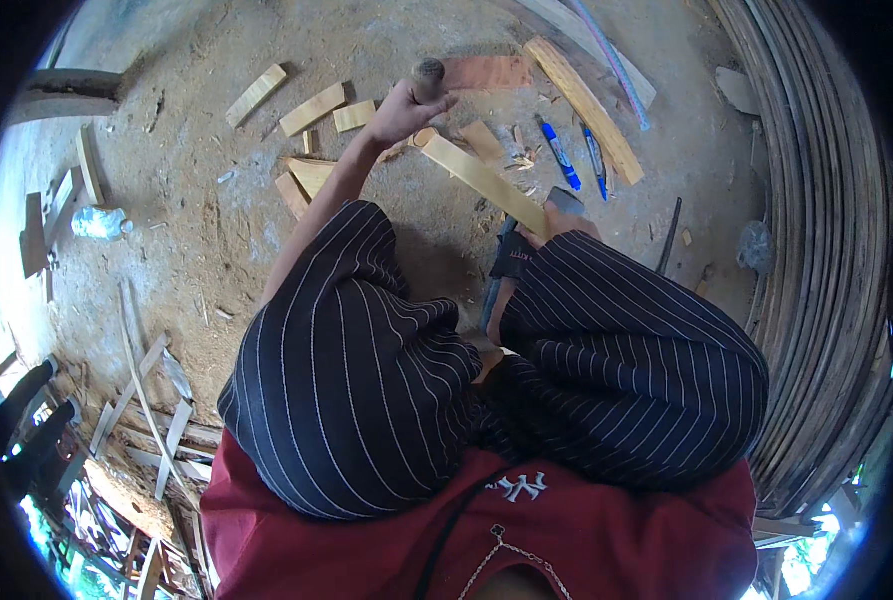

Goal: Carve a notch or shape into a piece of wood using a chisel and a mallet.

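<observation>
My left hand [399, 112] is stretched out ahead, closed around a short wooden piece with a dark rounded end [428, 72], perhaps a mallet. Its lower part is hidden by the hand. Below it, a pale wooden strip [481, 180] slants from under that hand toward my right knee. Only part of my right hand [538, 236] shows, closed on the strip's near end; the striped trouser leg covers the rest. A grey flat thing [565, 200] of unclear kind lies beside it. A dark sandal strap [511, 252] shows just below.
Several cut wood blocks [313, 109] lie around my left forearm. Blue markers [560, 157], a long wooden bar [584, 108] and a reddish board [488, 72] are ahead. A plastic bottle [101, 223] lies far left. Stacked strips [816, 200] line the right side.
</observation>
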The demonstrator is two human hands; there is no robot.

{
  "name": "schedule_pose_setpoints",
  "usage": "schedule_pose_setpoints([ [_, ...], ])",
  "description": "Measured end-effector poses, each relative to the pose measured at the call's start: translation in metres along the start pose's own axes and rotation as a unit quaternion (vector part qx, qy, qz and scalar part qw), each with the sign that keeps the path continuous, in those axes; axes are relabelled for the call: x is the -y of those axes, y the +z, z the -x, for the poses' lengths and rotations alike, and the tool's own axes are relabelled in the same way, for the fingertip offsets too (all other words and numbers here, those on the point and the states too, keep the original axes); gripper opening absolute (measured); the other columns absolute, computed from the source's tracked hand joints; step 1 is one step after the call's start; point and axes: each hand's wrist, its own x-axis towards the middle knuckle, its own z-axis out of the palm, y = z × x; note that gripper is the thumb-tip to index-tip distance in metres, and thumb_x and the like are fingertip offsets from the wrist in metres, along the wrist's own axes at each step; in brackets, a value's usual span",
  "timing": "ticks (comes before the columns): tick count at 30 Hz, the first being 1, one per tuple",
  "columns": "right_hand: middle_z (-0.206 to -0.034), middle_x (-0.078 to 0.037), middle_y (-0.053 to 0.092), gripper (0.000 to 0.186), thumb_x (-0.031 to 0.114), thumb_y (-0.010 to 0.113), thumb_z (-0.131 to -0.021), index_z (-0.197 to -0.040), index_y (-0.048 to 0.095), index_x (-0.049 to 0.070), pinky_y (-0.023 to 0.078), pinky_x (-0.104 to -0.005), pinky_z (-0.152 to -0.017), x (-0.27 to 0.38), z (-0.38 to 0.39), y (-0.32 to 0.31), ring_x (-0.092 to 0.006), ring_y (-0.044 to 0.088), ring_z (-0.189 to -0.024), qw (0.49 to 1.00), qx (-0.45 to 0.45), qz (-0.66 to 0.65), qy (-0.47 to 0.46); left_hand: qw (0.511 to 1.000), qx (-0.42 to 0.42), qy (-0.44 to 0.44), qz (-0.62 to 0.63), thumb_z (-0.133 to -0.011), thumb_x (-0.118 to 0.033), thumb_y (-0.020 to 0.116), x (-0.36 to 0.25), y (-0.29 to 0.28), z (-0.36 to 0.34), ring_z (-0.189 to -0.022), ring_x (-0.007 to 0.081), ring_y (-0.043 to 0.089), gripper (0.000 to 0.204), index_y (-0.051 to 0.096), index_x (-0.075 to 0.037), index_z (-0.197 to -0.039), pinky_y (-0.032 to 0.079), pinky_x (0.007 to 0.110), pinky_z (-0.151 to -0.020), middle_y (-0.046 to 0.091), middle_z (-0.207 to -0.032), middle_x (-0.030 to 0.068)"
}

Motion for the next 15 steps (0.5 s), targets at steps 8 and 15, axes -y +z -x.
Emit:
schedule_pose_setpoints([
  [8,-0.091,-0.016,0.064,0.053,0.052,0.055,-0.080,-0.109,0.049,0.009,0.048,-0.0417,-0.078,0.019,0.009,-0.021,-0.0310,0.062,-0.088,1.000,0.021,0.015,0.017,0.922,-0.228,-0.078,0.304,-0.085,-0.012,0.057,0.006,-0.039,0.015,-0.067,0.0118,0.050,0.011,0.053,-0.004,-0.078,0.042,0.028,-0.063,0.051,-0.071,0.0004],
  [15,-0.090,-0.015,0.064,0.056,0.057,0.054,-0.079,-0.106,0.050,0.009,0.049,-0.0420,-0.074,0.014,0.005,-0.017,-0.0325,0.062,-0.086,0.999,0.034,0.010,0.018,0.920,-0.215,-0.072,0.321,-0.083,-0.009,0.056,-0.027,-0.046,0.019,-0.060,0.0102,0.037,0.015,0.046,-0.007,-0.072,0.036,0.026,-0.060,0.039,-0.065,-0.0017],
])
